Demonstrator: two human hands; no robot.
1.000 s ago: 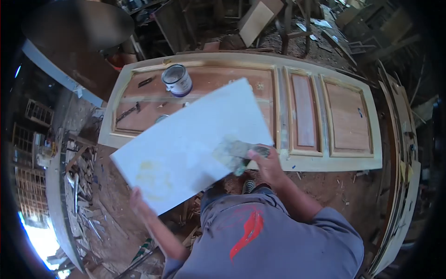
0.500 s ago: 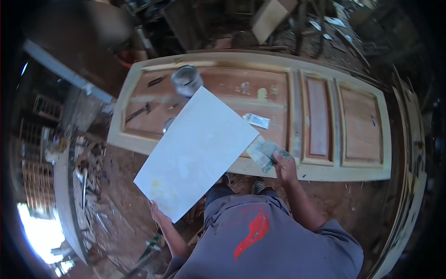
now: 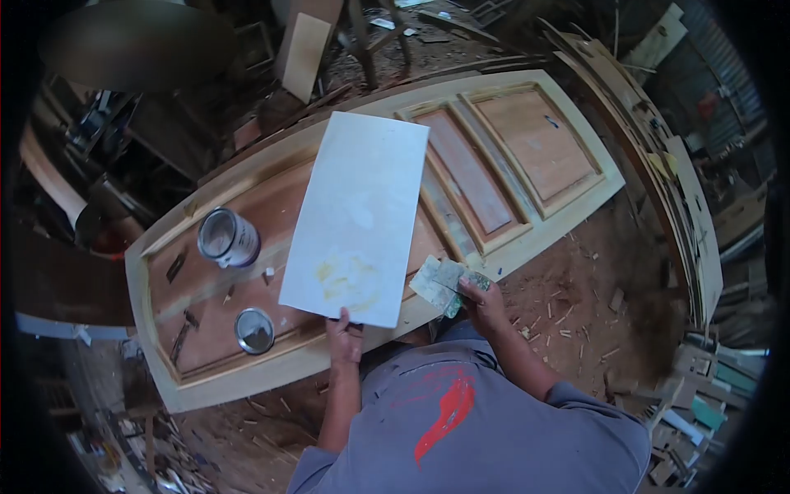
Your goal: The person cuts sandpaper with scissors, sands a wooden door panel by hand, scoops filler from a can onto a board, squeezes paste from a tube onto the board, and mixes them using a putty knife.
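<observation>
My left hand (image 3: 344, 336) grips the lower edge of a white rectangular board (image 3: 362, 198), thumb on top and fingers underneath. Yellowish smears mark the board's near end. In my right hand (image 3: 485, 303) is a flat, putty-stained scraper (image 3: 436, 282), pinched at its right end, just beyond the board's right edge. Under both lies a wooden panelled door (image 3: 568, 210), partly covered by the board. An open paint can (image 3: 228, 237) stands on the door's left panel, and a round metal lid (image 3: 254, 330) lies nearer to me.
Dark slim tools (image 3: 183, 336) and small scraps rest on the door's left panel. Long planks (image 3: 634, 156) lean at the right. Wood offcuts (image 3: 699, 403) are heaped at lower right, and shavings (image 3: 568, 329) litter the dirt floor.
The view has turned to the right, so the door now slants up to the right. The board has swung more upright in my left hand. My right hand still holds the scraper beside it.
</observation>
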